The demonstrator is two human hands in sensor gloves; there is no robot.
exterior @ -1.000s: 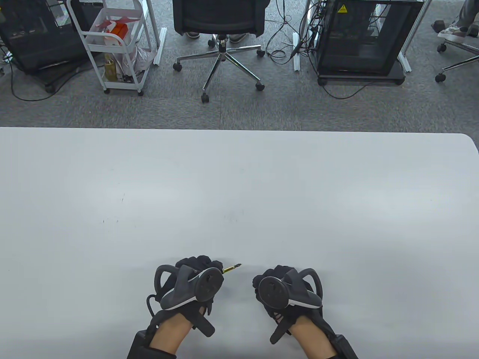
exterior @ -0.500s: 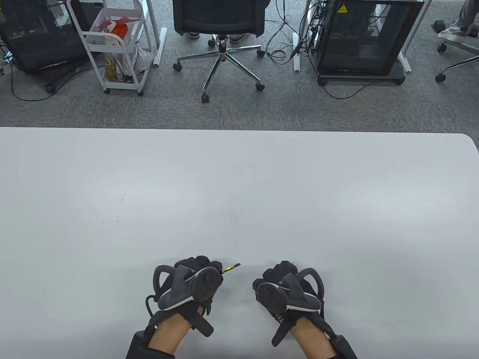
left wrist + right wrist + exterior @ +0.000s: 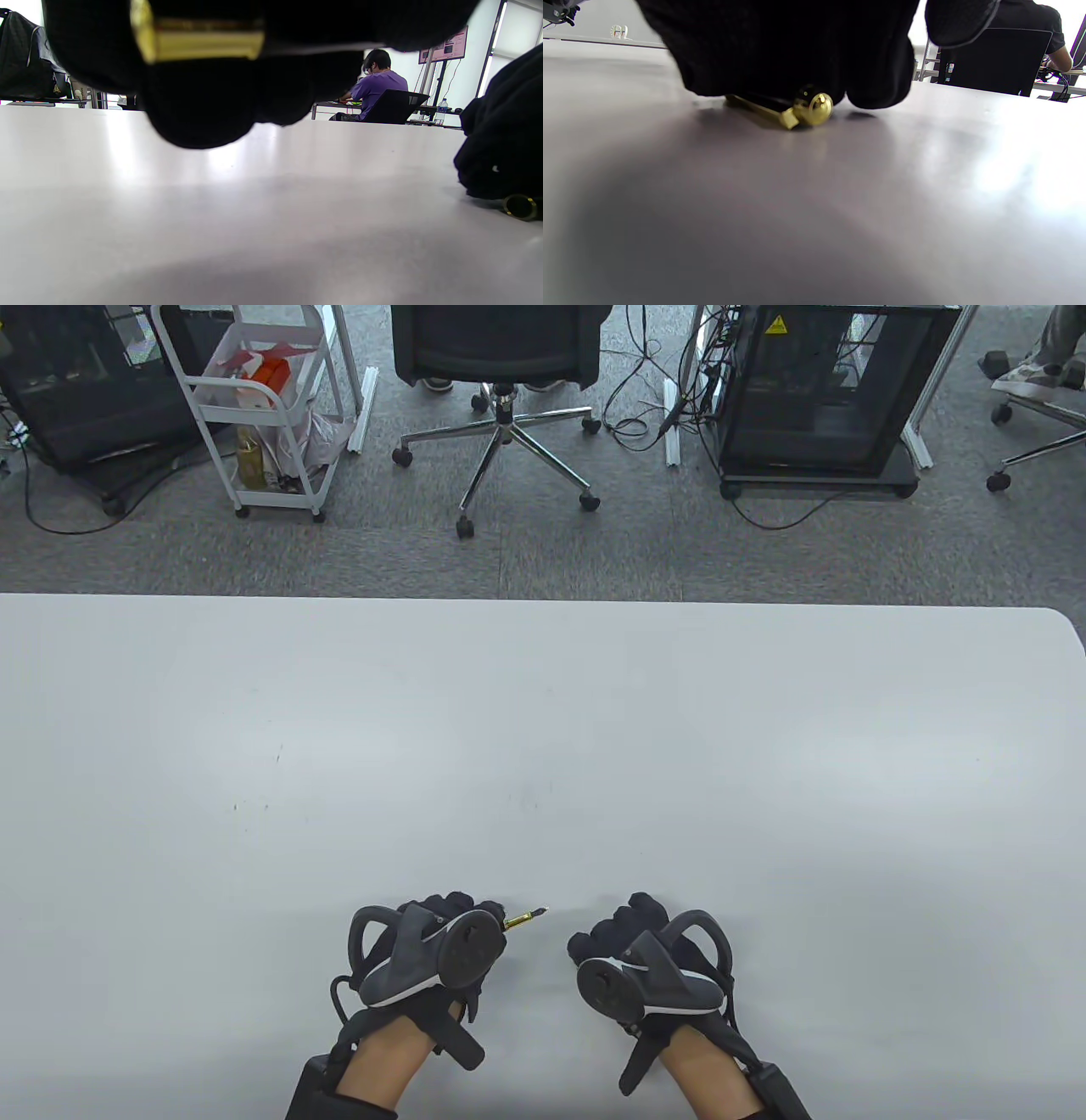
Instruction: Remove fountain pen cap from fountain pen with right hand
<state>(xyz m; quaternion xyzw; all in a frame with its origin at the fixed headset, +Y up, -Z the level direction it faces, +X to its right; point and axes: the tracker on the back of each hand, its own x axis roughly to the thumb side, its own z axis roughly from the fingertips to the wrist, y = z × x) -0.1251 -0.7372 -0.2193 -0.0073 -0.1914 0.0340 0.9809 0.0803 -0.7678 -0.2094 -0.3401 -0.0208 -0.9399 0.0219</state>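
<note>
Fingers [image 3: 458, 906] of your left hand [image 3: 437, 954] curl tight around the fountain pen [image 3: 524, 915], its gold nib poking out toward your right hand [image 3: 645, 963] and hanging just above the white desk [image 3: 543, 746]. In the left wrist view a gold band of the pen [image 3: 199, 42] crosses between the dark gloved fingers [image 3: 203, 106], which hover clear of the desk [image 3: 212, 220].

Your right hand sits a short gap from the nib, knuckles down and fingers [image 3: 624, 918] bunched over the fountain pen cap [image 3: 793, 108]. The right wrist view shows the cap lying on the desk [image 3: 814, 203] under those fingers [image 3: 797, 46], its gold clip and rounded gold end sticking out beneath them; the fingers rest on it, though you cannot tell from these views whether they are gripping it or only pressing it down. The left wrist view catches the cap's open, gold-rimmed mouth [image 3: 519, 206] at the base of your right hand [image 3: 505, 140], touching the desk. Cap and pen are fully apart, with bare desk between the nib and the cap.

Beyond the far edge of the desk, away from your hands, stand a black office chair [image 3: 501, 356], a white wire trolley [image 3: 263, 407] and a black equipment cabinet [image 3: 823, 390] on grey carpet.
</note>
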